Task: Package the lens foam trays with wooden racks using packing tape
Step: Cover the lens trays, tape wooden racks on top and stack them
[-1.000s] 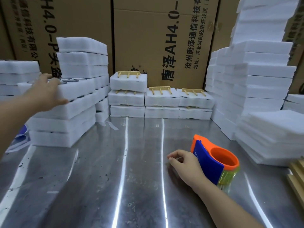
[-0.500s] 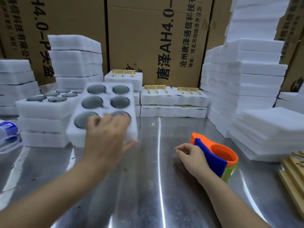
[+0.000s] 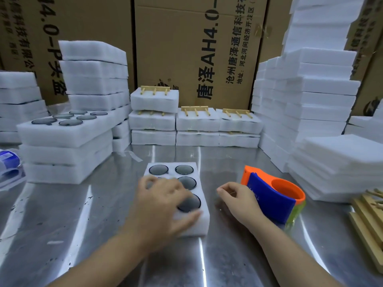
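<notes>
Head view: left hand [image 3: 163, 201] grips the foam tray [image 3: 199, 224] lying on the bench [image 3: 83, 224]. Right hand [image 3: 238, 201] curls beside the tape dispenser [image 3: 269, 197]; whether it pinches tape is unclear.

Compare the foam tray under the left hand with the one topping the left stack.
The near tray lies on the metal table; the stacked tray tops a pile of foam. The left hand holds the near tray; nothing touches the stacked tray. The near tray points away from the camera, the stacked tray lies more crosswise. Both are white foam holding dark round lenses.
</notes>
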